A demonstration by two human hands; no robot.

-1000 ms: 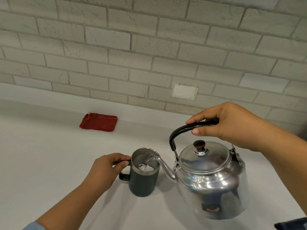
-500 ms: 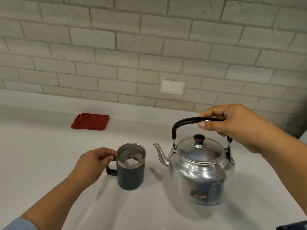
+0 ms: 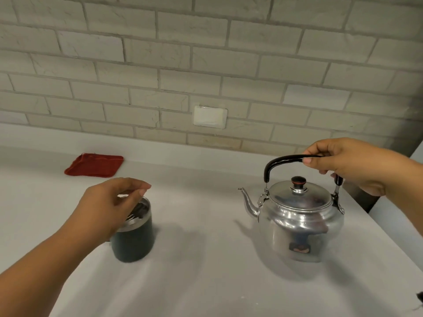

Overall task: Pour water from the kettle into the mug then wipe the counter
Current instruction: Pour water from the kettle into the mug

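Kettle [image 3: 299,223] stands upright on the white desk [image 3: 206,282] near its right edge, spout toward the mug [image 3: 134,234]. The right hand [image 3: 350,165] has its fingers [image 3: 307,159] closed round the black handle [image 3: 286,160]. The left hand [image 3: 107,207] hovers loose and open over the dark mug, gripping nothing. A red cloth [image 3: 95,165] lies by the desk's back edge.

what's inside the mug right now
The left hand hovers over the dark mug and covers most of its opening. Only a sliver of the shiny inner wall shows near the rim, with streaky reflections. Any water level there cannot be seen.
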